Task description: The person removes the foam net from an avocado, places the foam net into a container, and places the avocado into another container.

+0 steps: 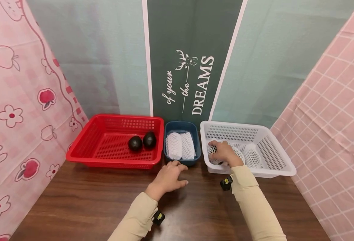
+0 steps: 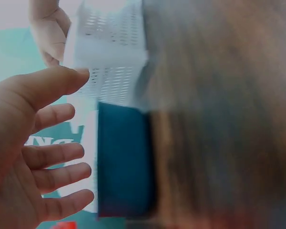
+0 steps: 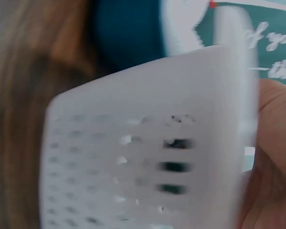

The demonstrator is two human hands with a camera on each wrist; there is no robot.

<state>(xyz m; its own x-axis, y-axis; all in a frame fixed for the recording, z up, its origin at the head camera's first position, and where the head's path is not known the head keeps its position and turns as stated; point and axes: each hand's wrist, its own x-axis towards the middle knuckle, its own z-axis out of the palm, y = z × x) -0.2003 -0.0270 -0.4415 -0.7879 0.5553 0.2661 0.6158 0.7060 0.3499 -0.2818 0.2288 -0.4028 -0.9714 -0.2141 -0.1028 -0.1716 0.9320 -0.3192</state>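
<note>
My right hand point(image 1: 225, 153) reaches into the white basket point(image 1: 280, 169), with thumb and fingers around a dark avocado in a white foam net point(image 1: 212, 149) at its left end. Two more netted avocados lie to its right, including one plainly visible netted avocado point(image 1: 252, 156). In the right wrist view the basket wall hides the fingertips. My left hand point(image 1: 168, 176) hovers in front of the small blue bin point(image 1: 198, 147), fingers spread and holding nothing. Inside that bin lie two white foam nets point(image 1: 174, 145) side by side.
A red basket point(image 1: 113, 164) stands left of the blue bin, with two bare dark avocados point(image 1: 135, 143) near its right side. All three containers sit on a brown wooden table point(image 1: 195, 207). Behind them hangs a green curtain point(image 1: 104, 67); pink cloths flank both sides.
</note>
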